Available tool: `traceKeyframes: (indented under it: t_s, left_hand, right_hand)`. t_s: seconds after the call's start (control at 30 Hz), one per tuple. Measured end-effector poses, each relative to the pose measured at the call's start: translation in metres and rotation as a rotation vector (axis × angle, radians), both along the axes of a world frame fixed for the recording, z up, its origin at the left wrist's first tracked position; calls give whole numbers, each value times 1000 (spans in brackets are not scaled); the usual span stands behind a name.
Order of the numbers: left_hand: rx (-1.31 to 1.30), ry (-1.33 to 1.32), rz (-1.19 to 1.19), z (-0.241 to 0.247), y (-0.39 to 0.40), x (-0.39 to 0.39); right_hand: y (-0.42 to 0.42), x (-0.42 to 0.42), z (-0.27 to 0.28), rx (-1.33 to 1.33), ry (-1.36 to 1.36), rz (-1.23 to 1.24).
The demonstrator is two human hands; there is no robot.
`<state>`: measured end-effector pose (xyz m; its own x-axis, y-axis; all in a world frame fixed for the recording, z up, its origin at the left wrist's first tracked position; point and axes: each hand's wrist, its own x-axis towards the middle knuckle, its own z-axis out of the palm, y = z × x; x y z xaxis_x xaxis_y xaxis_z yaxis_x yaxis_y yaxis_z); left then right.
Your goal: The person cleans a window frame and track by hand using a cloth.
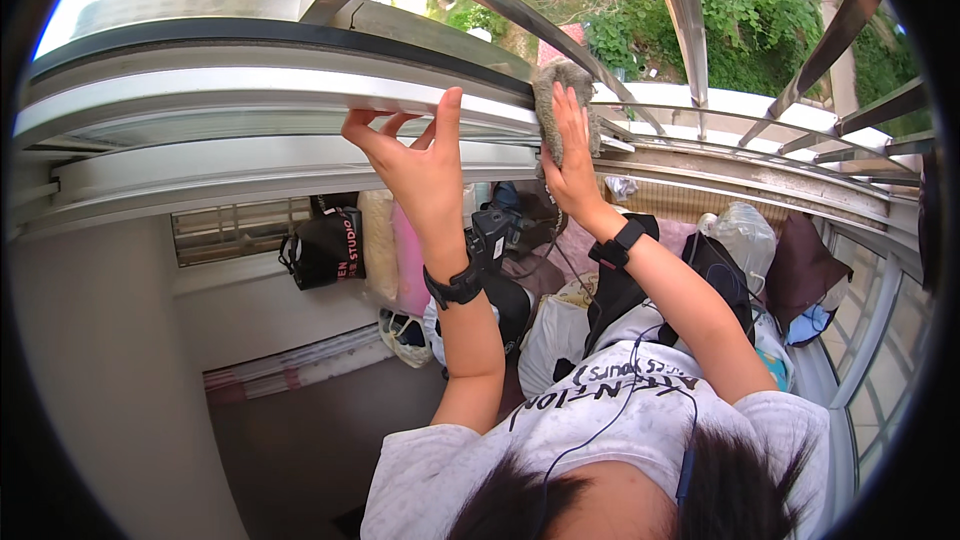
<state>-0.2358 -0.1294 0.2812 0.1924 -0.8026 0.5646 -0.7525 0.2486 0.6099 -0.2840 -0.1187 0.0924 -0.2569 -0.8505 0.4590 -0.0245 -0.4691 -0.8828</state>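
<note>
My left hand [420, 157] grips the white edge of a sliding window frame [247, 82], thumb on the near face and fingers curled at its side. Against the end of that frame, my right hand [574, 157] presses a grey-brown cloth [553, 116] with its palm and fingers laid flat. The cloth wraps over the frame's end and hides it. A black strap [454, 289] circles my left wrist and carries a small device. On my right wrist sits a black watch-like band [621, 241].
Metal security bars [682, 22] stand outside the window, with greenery [750, 7] far below. A window track [750, 172] runs right of the cloth. Stuffed bags, including a black one [322, 247] and a clear plastic one [742, 240], crowd the space below. Dark cables hang near my body.
</note>
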Motion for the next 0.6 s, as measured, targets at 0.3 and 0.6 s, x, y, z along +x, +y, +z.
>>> traceKeyframes:
  t_s: [0.3, 0.6]
  left_hand:
    - [31, 43, 36, -4, 0, 3]
    - [7, 22, 64, -8, -1, 5]
  right_hand:
    - [14, 8, -123, 288, 17, -17]
    - [28, 14, -77, 397, -51, -51]
